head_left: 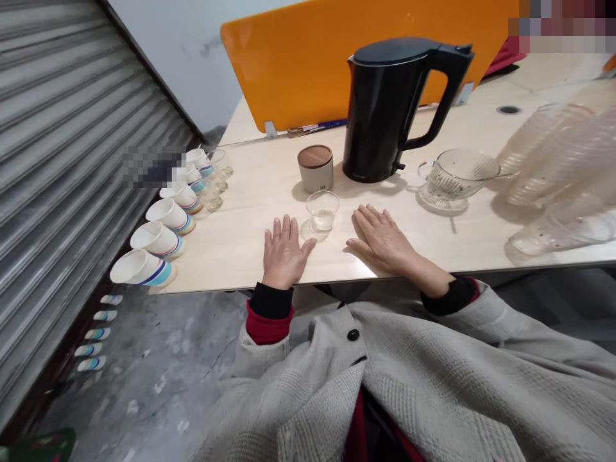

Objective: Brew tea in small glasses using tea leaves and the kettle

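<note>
My left hand (285, 252) lies flat on the pale wooden table (231, 250), fingers stretched out and holding nothing. Palm down as well, my right hand (380, 237) rests on the tabletop with its fingers extended. Between and just beyond them stands a small clear plastic cup (322, 212), which looks to have some clear liquid in it; neither hand grips it. Behind the cup is a grey canister (316, 174) with a brown wooden lid. A black electric kettle (380, 115) stands upright to its right, handle toward the right.
Paper cups (156, 239) line the table's left edge, with several clear cups (214, 199) beside them. Right of the kettle sits a ribbed glass cup (457, 176) on a saucer. Stacked clear plastic cups (568, 160) lie far right. An orange divider (298, 64) stands behind.
</note>
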Tool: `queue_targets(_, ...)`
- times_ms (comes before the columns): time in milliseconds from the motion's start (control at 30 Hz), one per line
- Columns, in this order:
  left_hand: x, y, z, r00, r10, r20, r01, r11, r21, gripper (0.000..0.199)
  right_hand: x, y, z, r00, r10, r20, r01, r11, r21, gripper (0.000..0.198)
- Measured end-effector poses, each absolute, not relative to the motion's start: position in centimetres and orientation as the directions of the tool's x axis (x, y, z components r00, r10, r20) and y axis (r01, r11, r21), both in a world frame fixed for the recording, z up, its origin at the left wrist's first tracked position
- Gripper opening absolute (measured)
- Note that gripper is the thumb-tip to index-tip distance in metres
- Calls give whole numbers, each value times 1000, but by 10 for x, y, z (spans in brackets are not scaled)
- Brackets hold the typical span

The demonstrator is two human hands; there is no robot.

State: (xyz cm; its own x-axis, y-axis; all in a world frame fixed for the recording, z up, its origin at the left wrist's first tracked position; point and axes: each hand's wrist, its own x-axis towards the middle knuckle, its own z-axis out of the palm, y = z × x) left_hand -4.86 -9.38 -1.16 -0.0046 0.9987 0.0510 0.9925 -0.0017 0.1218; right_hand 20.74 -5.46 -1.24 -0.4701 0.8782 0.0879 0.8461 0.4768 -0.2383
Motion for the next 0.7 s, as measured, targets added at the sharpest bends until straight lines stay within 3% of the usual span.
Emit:
queue_targets(133,-45,-98,-5,-9,1000,-7,998,10,68,83,204,-54,-13,-502,863,67,837,503,-215,84)
queue_targets(467,-47,-97,-10,12,999,30,999,-13,46,83,203,-54,-12,-498,866,32,840,492,-231,86)
queue_targets(700,-44,-97,-6,-6,1000,2,999,6,33,71,198,-57,-14,-455,890,19,868,448,-214,88)
